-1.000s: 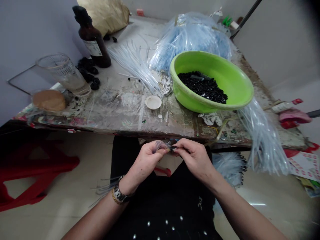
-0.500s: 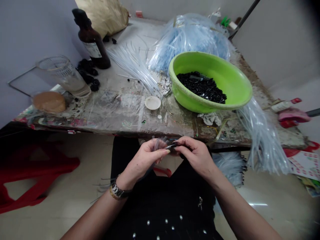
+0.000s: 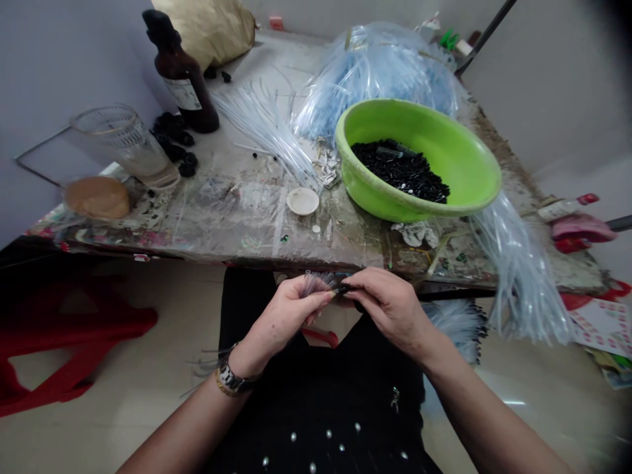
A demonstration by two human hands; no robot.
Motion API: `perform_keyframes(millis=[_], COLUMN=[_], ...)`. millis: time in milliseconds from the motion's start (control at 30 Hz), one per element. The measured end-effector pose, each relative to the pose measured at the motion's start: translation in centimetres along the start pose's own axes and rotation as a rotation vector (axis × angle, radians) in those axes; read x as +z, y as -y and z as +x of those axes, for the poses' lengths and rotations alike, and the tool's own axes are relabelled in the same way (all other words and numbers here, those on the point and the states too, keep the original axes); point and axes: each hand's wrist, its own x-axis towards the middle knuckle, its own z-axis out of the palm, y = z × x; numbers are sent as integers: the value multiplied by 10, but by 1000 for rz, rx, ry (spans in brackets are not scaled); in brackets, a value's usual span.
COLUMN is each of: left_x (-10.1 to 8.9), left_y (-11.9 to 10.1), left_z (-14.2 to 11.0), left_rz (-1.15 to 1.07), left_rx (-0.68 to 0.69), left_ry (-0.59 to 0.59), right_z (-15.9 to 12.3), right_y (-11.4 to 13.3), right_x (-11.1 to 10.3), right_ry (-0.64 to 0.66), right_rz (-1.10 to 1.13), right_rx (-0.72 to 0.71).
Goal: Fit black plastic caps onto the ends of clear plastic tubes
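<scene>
My left hand (image 3: 291, 309) is closed around a bunch of thin clear plastic tubes (image 3: 316, 282), whose tail ends stick out behind the wrist. Thumb and finger of this hand pinch one tube near its tip. My right hand (image 3: 388, 306) pinches a small black plastic piece (image 3: 342, 289) against that tip; how far it sits on the tube is hidden by the fingers. Both hands meet above my lap, just before the table edge. A green basin (image 3: 419, 204) on the table holds many such small black pieces (image 3: 399, 172).
Clear tubes (image 3: 276, 138) lie on the table (image 3: 222, 224), with a large bundle (image 3: 380, 66) behind. A white lid (image 3: 303, 201), a glass (image 3: 148, 158) and a brown bottle (image 3: 190, 99) stand left of the basin. A red stool (image 3: 108, 329) is at lower left.
My hands stay nearly in place. The black piece and the tube tip are closer together between my fingers, and the bunch of tubes has shifted slightly in my left hand.
</scene>
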Motion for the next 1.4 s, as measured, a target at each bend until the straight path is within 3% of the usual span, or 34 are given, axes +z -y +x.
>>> perform_keyframes(millis=[200, 667, 767, 967, 1100, 1267, 1400], left_x=[1, 8, 8, 2, 0, 0, 1], left_y=[1, -3, 0, -1, -2, -1, 2], left_z=[0, 0, 1, 0, -1, -2, -2], left_rz=[-32, 80, 21, -89, -135, -184, -209], left_rx=[-28, -11, -46, -46, -74, -109, -124], left_ry=[-1, -20, -2, 76, 103, 158, 165], right_z=[-1, -12, -12, -9, -6, -1, -2], right_y=[-4, 1, 1, 1, 1, 2, 3], right_x=[4, 16, 14, -1, -7, -10, -9], right_ry=[43, 40, 26, 53, 29, 103, 164], right_rz=[17, 156, 123, -92, -231, -318, -298], right_rx=[-28, 280, 234, -42, -142, -215, -180])
